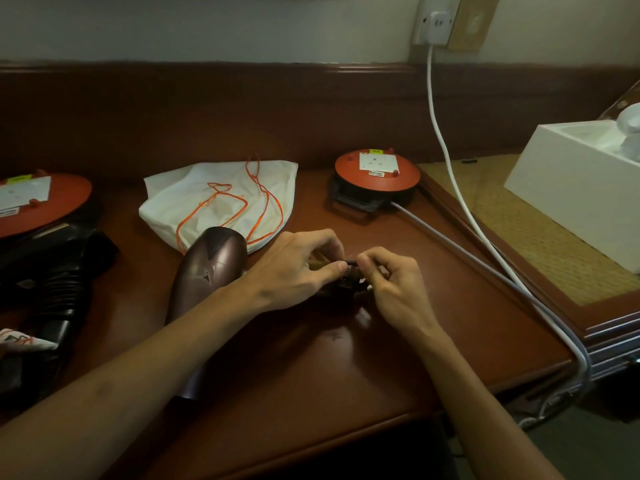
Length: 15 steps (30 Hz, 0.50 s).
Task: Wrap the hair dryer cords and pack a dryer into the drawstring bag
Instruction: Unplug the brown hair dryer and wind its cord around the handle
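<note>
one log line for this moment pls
step: wrapping cord | left hand: pinching cord | right hand: pinching cord | dryer: on table | bag: unpacked

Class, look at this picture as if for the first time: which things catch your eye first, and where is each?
At the centre, the left hand and right hand pinch a bundle of dark cord above the brown wooden table. Just left lies a glossy bronze-purple hair dryer, and behind it a white cloth drawstring bag with orange cords.
</note>
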{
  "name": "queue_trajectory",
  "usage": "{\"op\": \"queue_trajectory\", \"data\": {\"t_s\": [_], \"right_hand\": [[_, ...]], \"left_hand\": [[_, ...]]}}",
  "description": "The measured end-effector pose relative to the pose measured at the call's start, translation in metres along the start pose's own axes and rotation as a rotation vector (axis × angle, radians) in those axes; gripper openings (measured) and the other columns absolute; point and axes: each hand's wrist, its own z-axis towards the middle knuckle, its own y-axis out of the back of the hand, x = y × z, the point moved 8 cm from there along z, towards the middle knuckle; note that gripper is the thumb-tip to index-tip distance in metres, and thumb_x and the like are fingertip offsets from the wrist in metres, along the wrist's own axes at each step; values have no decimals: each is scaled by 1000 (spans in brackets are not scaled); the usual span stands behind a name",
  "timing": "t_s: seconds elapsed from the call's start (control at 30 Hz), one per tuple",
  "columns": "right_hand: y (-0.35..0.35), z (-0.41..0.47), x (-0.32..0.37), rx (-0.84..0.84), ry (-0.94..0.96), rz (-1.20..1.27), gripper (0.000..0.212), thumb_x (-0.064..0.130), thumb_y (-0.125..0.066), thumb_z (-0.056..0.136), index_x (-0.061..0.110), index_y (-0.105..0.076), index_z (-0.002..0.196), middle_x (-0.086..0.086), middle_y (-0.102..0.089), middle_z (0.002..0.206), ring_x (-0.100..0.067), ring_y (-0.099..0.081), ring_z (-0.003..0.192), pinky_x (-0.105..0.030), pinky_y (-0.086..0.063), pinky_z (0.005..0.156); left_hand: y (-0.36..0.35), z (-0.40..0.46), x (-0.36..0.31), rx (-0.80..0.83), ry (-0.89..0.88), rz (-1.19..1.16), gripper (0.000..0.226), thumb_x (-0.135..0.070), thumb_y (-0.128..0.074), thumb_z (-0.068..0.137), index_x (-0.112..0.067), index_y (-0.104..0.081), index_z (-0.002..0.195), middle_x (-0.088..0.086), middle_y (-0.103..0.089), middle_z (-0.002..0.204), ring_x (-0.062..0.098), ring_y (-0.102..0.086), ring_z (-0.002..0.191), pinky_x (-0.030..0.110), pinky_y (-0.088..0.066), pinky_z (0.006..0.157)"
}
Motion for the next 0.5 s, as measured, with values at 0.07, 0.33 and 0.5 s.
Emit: {"op": "queue_trajectory", "data": {"t_s": [0.07,0.33,0.5], "right_hand": [[-4,1,-8,58,-97,196,21,18,-56,101,6,-71,92,-17,-70,87,-21,-66,78,-34,-54,73],[-5,-2,-22,129,-203,287,29,16,-62,97,17,-62,126,-8,-68,117,-20,-65,111,-39,-54,99],[-3,-7,-14,171,-82,60,24,23,-55,101,20,-66,123,7,-68,118,-4,-62,113,-37,-52,101]], "left_hand": [[0,-1,0,-5,3,-6,16,-30,-71,93,-22,-66,105,-12,-71,97,-1,-66,94,17,-55,75],[2,1,7,50,42,-36,15,-16,-70,94,-23,-72,106,-12,-73,99,2,-68,99,35,-58,91],[2,4,13,99,88,-9,19,-15,-70,93,-29,-70,106,-15,-72,98,-1,-66,97,25,-55,88]]}}
